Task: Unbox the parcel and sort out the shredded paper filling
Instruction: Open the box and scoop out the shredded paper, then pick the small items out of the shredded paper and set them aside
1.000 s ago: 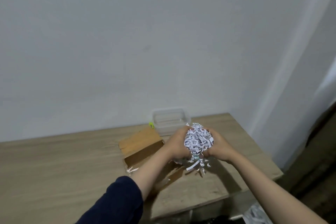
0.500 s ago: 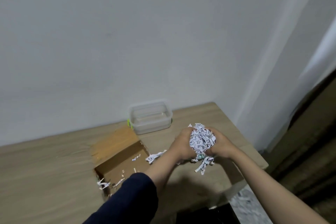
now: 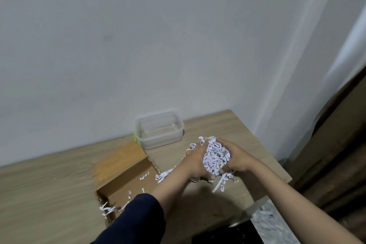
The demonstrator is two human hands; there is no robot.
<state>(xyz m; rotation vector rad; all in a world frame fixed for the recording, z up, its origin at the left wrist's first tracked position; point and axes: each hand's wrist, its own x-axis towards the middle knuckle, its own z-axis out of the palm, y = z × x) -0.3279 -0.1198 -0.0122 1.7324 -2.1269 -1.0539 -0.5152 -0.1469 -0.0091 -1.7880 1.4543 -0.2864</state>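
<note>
Shredded paper: white strips with dark print, bunched into a loose ball, a few strands dangling below. Left hand and right hand cup and grip it from both sides, held above the wooden table, right of the open cardboard box. Stray strips lie in the box. Clear plastic container behind. Since half a second ago the bundle sits slightly further right, grip unchanged

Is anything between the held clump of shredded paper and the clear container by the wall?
Nothing visible: both hands grip the shredded paper over bare table; the clear container sits open and unobstructed beyond.
</note>
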